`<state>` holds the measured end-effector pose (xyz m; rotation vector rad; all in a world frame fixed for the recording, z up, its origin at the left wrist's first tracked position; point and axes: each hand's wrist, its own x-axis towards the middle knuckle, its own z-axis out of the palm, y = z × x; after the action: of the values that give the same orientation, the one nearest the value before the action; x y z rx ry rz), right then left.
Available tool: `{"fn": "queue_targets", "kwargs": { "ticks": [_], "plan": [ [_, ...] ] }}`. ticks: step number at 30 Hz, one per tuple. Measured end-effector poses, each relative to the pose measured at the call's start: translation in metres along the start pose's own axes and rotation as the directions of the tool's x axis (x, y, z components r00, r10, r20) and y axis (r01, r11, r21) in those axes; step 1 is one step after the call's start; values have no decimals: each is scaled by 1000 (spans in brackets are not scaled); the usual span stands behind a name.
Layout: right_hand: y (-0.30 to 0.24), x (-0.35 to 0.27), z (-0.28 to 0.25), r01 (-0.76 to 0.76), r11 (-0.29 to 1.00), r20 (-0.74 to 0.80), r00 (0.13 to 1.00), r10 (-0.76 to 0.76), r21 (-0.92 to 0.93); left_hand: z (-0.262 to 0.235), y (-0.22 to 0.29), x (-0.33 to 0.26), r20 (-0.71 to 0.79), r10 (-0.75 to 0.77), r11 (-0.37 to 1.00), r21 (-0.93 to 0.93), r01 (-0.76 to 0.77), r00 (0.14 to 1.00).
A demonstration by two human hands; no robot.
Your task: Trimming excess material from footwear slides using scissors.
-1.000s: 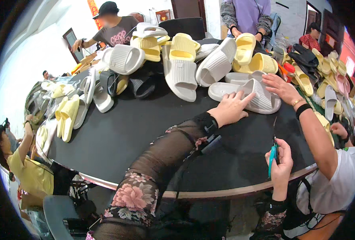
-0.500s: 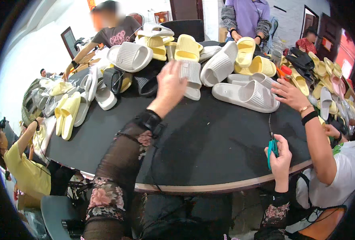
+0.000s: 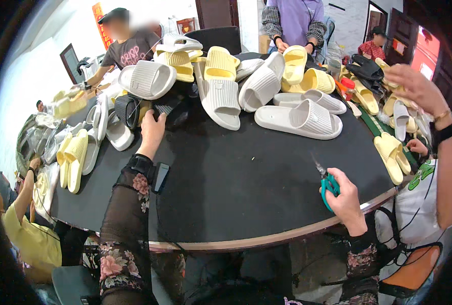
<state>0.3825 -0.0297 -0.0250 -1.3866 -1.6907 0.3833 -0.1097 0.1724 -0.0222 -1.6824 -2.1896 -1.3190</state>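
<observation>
My left hand (image 3: 152, 133) reaches across the round black table (image 3: 236, 193) and closes on a black slipper (image 3: 170, 108) in the pile at the far left. A black band with a small device sits on that wrist. My right hand (image 3: 345, 198) rests near the table's front right edge, holding small teal-handled snips (image 3: 326, 182) with the blades pointing up. A grey ridged slipper (image 3: 299, 119) lies flat on the table beyond the right hand.
A heap of grey and yellow slippers (image 3: 221, 76) covers the far half of the table. Yellow pairs (image 3: 73, 157) lie at the left rim and more at the right. Other people sit around; one person's arm (image 3: 429, 107) is raised at the right.
My left hand has swung from the grey slippers at the right, over the pile, to the black slipper at the far left. The right hand with the snips has stayed near the edge.
</observation>
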Motion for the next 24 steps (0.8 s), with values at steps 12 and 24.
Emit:
{"fn": "queue_targets", "kwargs": {
  "ticks": [12, 24],
  "plan": [
    [-101, 52, 51, 508, 860, 507, 727, -463, 57, -39, 25, 20, -120, -135, 840, -540, 49, 984],
    [-85, 66, 130, 498, 867, 497, 745, -444, 28, -29, 48, 53, 165, -226, 627, -730, 273, 960]
  ]
}}
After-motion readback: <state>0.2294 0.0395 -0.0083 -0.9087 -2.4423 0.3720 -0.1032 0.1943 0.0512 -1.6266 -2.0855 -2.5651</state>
